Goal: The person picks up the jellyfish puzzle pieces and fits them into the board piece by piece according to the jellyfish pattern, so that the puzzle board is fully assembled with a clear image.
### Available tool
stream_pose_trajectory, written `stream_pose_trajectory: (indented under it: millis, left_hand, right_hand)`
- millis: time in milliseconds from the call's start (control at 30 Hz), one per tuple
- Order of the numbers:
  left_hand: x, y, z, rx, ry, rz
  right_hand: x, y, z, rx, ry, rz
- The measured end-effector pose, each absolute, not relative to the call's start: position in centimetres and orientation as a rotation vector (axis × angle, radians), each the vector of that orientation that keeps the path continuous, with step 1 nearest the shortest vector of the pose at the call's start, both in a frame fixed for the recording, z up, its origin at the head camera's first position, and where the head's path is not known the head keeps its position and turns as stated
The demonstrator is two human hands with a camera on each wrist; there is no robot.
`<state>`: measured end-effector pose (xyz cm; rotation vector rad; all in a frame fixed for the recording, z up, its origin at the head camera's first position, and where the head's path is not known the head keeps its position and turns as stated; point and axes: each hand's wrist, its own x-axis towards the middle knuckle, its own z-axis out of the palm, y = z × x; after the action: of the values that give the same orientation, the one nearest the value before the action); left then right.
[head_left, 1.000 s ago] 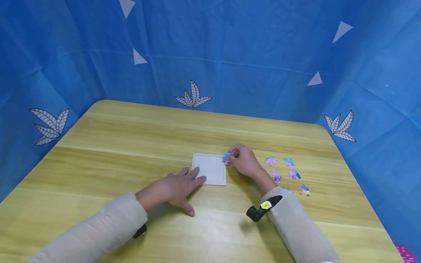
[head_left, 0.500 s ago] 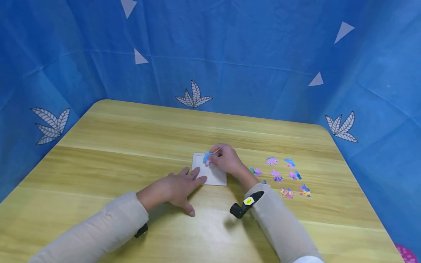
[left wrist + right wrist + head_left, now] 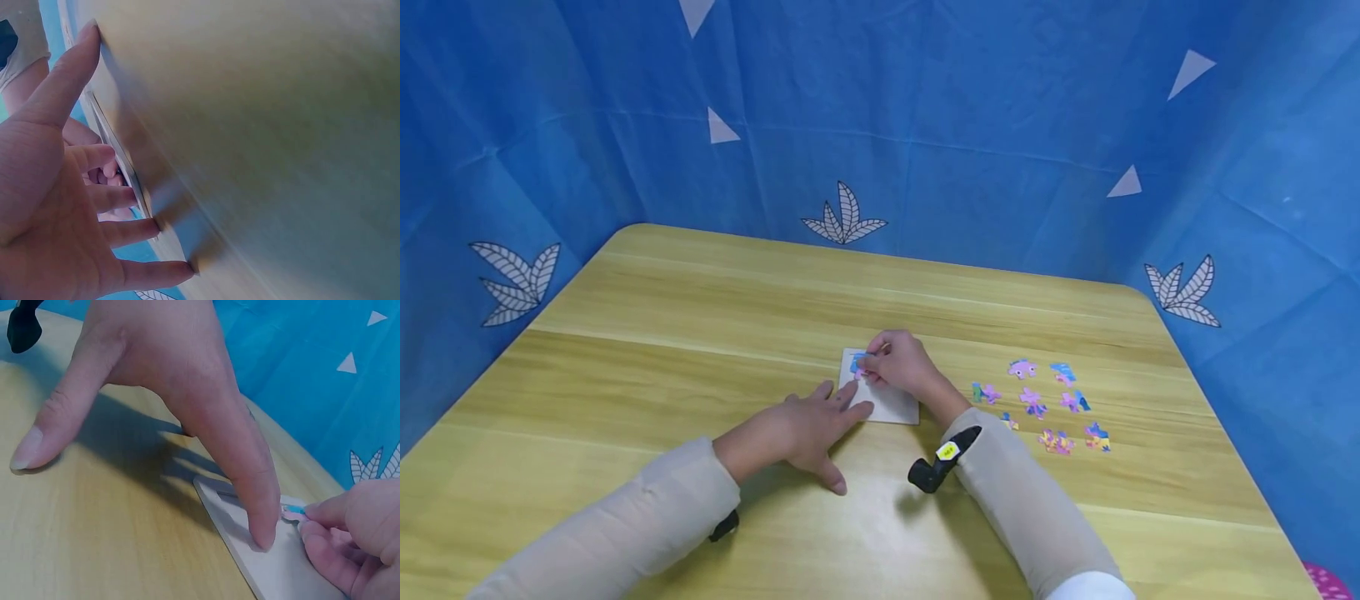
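A white square puzzle tray (image 3: 895,407) with a raised rim lies mid-table. My left hand (image 3: 801,429) is spread with straight fingers, its fingertips resting on the tray's left side and its thumb on the table. Over the tray's far left corner my right hand (image 3: 904,365) pinches a blue and pink jigsaw piece (image 3: 856,364) between thumb and forefinger. The right wrist view shows that piece (image 3: 292,512) at the tray surface, just past the left forefinger; whether it lies flat there I cannot tell.
Several loose jigsaw pieces (image 3: 1032,403) in pink, blue and yellow lie on the wooden table (image 3: 715,300) to the right of the tray. A blue curtain (image 3: 985,92) with white shapes hangs behind the table's far edge.
My right hand has carried the jigsaw piece leftward from the tray's right edge to its far left corner. More loose pieces show behind the right forearm. The left hand stays put.
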<state>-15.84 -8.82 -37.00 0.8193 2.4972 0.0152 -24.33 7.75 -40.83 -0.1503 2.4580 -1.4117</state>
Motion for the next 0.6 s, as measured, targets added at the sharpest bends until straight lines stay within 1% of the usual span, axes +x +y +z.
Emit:
stream_pose_trajectory:
  millis: [233,600]
  left_hand:
    - [-15.82,-8.63,-36.82,0.818,2.485,0.017]
    - [-15.83,-8.65,-36.81,0.809,2.486,0.027]
  right_hand:
    - [-24.9,7.66,-40.65,-0.066,2.444,-1.388]
    - [-25.33,7.06,-40.55,-0.017,2.492,-1.335]
